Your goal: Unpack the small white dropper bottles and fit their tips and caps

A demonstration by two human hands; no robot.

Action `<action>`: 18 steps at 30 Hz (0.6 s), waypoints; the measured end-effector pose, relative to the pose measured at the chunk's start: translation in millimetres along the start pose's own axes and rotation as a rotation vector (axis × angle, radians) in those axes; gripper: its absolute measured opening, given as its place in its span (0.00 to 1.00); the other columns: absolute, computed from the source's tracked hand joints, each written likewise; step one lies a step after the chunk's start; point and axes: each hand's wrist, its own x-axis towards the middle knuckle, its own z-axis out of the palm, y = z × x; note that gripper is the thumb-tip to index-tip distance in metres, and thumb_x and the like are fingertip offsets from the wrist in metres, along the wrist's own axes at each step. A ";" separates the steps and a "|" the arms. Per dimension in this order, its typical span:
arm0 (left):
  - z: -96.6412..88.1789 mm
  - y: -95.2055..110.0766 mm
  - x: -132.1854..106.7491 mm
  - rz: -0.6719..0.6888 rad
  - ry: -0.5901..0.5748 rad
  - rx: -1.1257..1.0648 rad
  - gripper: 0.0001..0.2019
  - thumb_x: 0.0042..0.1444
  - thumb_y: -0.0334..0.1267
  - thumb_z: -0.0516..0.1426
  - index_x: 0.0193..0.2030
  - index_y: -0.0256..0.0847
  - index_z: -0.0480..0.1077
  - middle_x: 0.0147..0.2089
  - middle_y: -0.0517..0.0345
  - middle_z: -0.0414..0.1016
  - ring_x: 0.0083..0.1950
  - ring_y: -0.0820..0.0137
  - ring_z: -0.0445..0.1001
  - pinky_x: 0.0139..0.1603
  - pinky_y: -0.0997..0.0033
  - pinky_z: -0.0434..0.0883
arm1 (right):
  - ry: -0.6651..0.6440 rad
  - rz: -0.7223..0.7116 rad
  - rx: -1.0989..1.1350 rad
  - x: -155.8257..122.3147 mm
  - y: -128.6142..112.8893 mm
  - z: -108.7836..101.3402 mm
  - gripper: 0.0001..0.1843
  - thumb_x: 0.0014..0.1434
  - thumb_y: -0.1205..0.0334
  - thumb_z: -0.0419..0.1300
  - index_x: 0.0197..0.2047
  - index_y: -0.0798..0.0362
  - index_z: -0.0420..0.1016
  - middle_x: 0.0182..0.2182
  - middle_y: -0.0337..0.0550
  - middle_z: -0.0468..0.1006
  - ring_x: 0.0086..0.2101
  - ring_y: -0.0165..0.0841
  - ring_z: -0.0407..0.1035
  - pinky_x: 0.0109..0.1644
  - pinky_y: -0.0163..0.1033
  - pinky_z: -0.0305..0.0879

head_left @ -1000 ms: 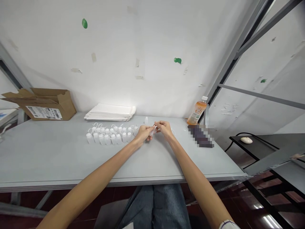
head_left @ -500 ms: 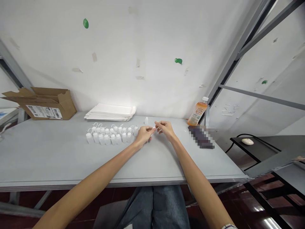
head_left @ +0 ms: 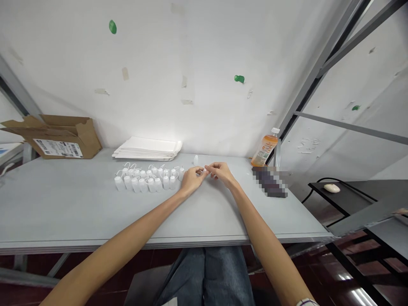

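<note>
The left hand (head_left: 193, 178) and right hand (head_left: 221, 173) hold their grips together, clamped on a small white plastic part (head_left: 204, 171), just beside the rows of white dropper bottles (head_left: 143, 183) on the worktop (head_left: 63, 204).

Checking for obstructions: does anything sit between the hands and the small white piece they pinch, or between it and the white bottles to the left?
Nothing separates the left hand and right hand from the small white piece; both touch it. Toward the row of white bottles, only the left hand itself lies in between.
</note>
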 end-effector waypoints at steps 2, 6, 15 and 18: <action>0.8 -0.8 0.7 0.011 0.005 0.045 0.17 0.56 0.50 0.59 0.43 0.39 0.77 0.41 0.54 0.80 0.28 0.72 0.75 0.34 0.73 0.68 | -0.007 -0.004 -0.017 0.5 0.5 -0.4 0.19 0.44 0.46 0.69 0.23 0.55 0.74 0.22 0.41 0.74 0.21 0.26 0.63 0.22 0.31 0.56; 2.0 -2.0 2.7 0.012 0.008 0.090 0.15 0.52 0.48 0.63 0.42 0.42 0.78 0.41 0.55 0.81 0.36 0.67 0.77 0.36 0.72 0.68 | 0.044 -0.010 -0.002 0.5 -0.4 -0.7 0.18 0.44 0.48 0.68 0.23 0.55 0.74 0.22 0.41 0.75 0.21 0.25 0.62 0.21 0.32 0.53; 4.3 -2.3 4.3 -0.028 0.049 -0.041 0.12 0.51 0.41 0.65 0.41 0.41 0.74 0.39 0.57 0.79 0.31 0.72 0.75 0.29 0.76 0.67 | 0.059 0.046 0.094 -0.3 -3.7 -1.1 0.16 0.45 0.50 0.68 0.25 0.55 0.72 0.27 0.44 0.77 0.21 0.27 0.67 0.20 0.31 0.50; 5.7 -2.2 3.8 -0.022 0.056 -0.072 0.11 0.51 0.41 0.64 0.39 0.40 0.73 0.37 0.57 0.79 0.30 0.73 0.75 0.29 0.76 0.68 | 0.044 0.031 0.102 -1.1 -4.4 -0.7 0.20 0.43 0.47 0.70 0.25 0.55 0.72 0.26 0.43 0.77 0.20 0.26 0.66 0.19 0.31 0.49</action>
